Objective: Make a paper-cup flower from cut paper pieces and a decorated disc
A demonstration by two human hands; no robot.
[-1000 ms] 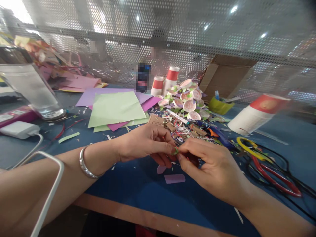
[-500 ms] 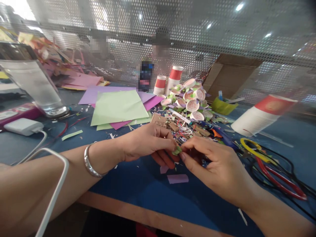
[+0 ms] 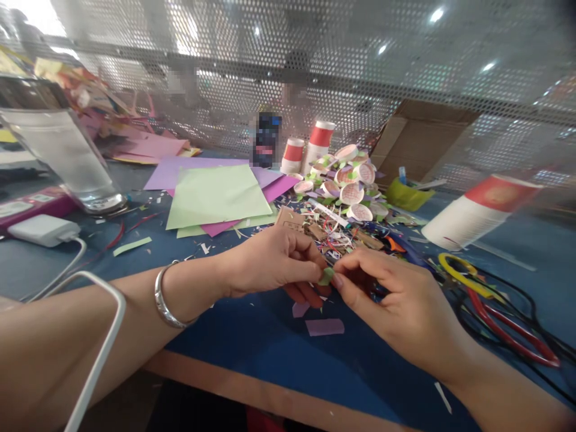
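Between my two hands is a small piece of green paper (image 3: 327, 276). My left hand (image 3: 279, 264), with a silver bangle on its wrist, pinches the paper from the left. From the right, the thumb and forefinger of my right hand (image 3: 391, 300) are closed on its other edge. Just below them on the blue table lie a purple paper strip (image 3: 324, 327) and a smaller purple scrap (image 3: 300, 309). Behind the hands spreads a heap of paper and cardboard scraps (image 3: 335, 234). Palms and the inner fingers are partly hidden.
Green paper sheets (image 3: 220, 195) lie at the left behind my arm. A pile of cut cup bottoms (image 3: 351, 192) stands at the back. Stacked paper cups (image 3: 481, 210), red-handled pliers (image 3: 513, 330) and black cables are on the right; a glass of water (image 3: 67, 150) and white charger (image 3: 44, 230) are left.
The green paper has shifted slightly right and turned a little between my fingertips. Both hands keep their pinch, in nearly the same place.
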